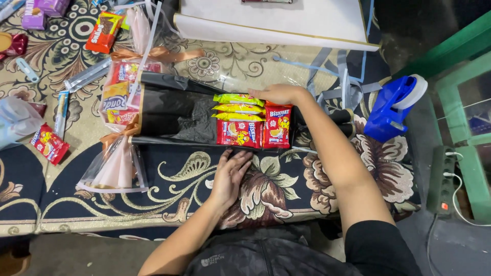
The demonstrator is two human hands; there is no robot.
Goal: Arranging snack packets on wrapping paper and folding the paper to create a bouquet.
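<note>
A snack bouquet lies on a patterned cloth: red biscuit packs (253, 132) and thin yellow packets (238, 107) set on black wrapping paper (174, 115). My left hand (229, 176) rests flat on the cloth, fingertips at the black paper's near edge below the red packs. My right hand (279, 94) lies palm down at the far edge of the packs, touching the top yellow packet. Neither hand grips anything.
A finished snack bouquet in clear wrap with orange ribbon (123, 92) lies to the left. Loose snack packs (49, 143) are scattered at left. A blue tape dispenser (394, 105) sits to the right, white paper sheets (276, 23) at the back, a power strip (443, 179) on the floor.
</note>
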